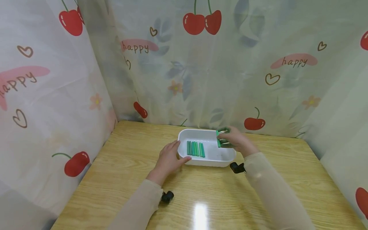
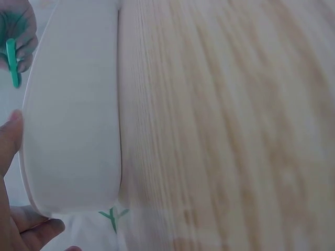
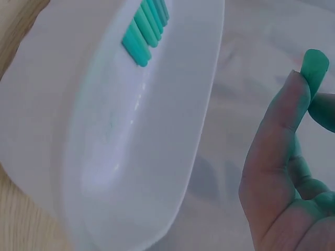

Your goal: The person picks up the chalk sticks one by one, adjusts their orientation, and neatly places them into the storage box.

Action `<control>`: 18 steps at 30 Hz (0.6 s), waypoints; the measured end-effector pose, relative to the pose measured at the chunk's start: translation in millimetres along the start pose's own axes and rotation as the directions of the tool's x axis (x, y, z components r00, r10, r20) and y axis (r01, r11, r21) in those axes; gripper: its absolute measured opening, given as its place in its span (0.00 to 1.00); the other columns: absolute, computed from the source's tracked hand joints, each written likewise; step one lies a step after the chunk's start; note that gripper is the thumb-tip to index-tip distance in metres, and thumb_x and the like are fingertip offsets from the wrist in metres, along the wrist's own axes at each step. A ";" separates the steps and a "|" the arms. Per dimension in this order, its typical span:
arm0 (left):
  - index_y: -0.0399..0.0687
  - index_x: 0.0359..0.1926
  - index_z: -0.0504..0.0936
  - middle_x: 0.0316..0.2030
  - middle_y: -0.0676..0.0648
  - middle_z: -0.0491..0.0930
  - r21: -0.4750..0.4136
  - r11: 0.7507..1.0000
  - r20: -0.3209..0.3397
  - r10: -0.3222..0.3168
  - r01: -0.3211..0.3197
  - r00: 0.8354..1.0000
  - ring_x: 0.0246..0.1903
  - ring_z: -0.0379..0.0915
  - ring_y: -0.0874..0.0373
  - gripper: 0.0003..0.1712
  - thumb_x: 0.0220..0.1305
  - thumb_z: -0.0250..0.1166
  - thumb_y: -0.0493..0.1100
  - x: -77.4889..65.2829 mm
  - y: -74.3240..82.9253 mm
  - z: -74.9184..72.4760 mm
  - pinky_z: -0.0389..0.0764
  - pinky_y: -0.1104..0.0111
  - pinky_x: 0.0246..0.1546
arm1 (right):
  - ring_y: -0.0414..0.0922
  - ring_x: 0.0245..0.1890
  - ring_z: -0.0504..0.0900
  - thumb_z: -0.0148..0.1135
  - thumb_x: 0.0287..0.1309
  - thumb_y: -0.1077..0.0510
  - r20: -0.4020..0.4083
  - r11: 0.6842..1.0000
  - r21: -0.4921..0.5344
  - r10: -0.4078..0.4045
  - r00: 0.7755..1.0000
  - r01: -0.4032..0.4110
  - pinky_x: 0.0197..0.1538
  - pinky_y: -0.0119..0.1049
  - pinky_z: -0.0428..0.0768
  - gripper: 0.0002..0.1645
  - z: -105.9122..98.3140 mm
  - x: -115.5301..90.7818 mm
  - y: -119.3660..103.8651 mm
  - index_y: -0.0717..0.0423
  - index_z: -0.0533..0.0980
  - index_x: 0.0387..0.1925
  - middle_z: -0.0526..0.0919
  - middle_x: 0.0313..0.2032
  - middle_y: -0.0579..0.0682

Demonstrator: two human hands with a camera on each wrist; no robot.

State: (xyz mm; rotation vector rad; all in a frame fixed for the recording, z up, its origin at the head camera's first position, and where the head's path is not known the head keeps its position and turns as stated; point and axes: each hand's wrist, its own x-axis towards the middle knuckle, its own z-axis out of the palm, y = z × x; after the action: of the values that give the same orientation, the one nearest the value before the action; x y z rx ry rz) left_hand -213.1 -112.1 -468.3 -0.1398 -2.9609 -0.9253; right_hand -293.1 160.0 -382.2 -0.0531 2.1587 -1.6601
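Note:
A white plastic tub (image 1: 211, 163) stands on the table, with several green and teal pastel sticks (image 1: 196, 149) in a row on its floor, toward the left. My left hand (image 1: 169, 159) holds the tub's left end, thumb (image 2: 9, 141) at the near rim and fingers around the end. Above the tub's right part, my right hand (image 1: 237, 140) pinches one green pastel stick (image 1: 218, 139) between thumb and fingers. Green stains cover those fingers, seen closely in the right wrist view, where the held stick (image 3: 315, 68) points up from the fingertips.
The wooden table (image 1: 138, 150) ends at a cloth backdrop (image 1: 207, 80) printed with cherries and hearts, close behind the tub. More cloth hangs at both sides. A small black camera (image 1: 237, 167) is worn on the right wrist, another (image 1: 167, 196) on the left.

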 end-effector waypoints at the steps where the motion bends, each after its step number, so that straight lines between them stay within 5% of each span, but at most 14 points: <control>1: 0.45 0.76 0.60 0.75 0.45 0.59 0.001 1.000 0.003 -0.003 0.003 1.000 0.74 0.52 0.45 0.56 0.58 0.66 0.72 0.1 0.0 0.0 0.52 0.49 0.73 | 0.44 0.30 0.80 0.57 0.64 0.67 -0.003 1.000 0.007 0.000 1.000 0.001 0.37 0.35 0.85 0.29 2.0 1.6 1.0 0.71 0.62 0.64 0.75 0.39 0.55; 8: 0.44 0.76 0.60 0.75 0.44 0.59 -0.009 1.000 0.007 0.000 0.000 1.000 0.74 0.51 0.44 0.56 0.58 0.67 0.71 0.2 -0.2 -1.1 0.52 0.49 0.73 | 0.43 0.27 0.80 0.57 0.62 0.69 -0.014 0.998 0.059 0.023 1.000 -0.022 0.35 0.35 0.85 0.25 15.8 15.4 11.8 0.70 0.65 0.60 0.74 0.36 0.53; 18: 0.44 0.76 0.60 0.75 0.44 0.60 0.005 1.000 0.013 0.005 -0.005 1.000 0.74 0.51 0.44 0.57 0.57 0.66 0.72 0.8 -1.7 -0.5 0.52 0.49 0.73 | 0.44 0.29 0.81 0.59 0.60 0.69 -0.044 0.998 -0.015 0.057 0.997 -0.057 0.36 0.35 0.84 0.23 33.6 32.4 29.0 0.68 0.69 0.58 0.75 0.37 0.53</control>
State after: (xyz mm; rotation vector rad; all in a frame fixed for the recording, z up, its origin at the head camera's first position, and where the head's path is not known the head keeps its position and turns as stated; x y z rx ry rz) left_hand -214.0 -113.7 -468.8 -0.1532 -2.9730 -0.9198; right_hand -304.8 128.6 -425.7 0.0395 2.1851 -1.6255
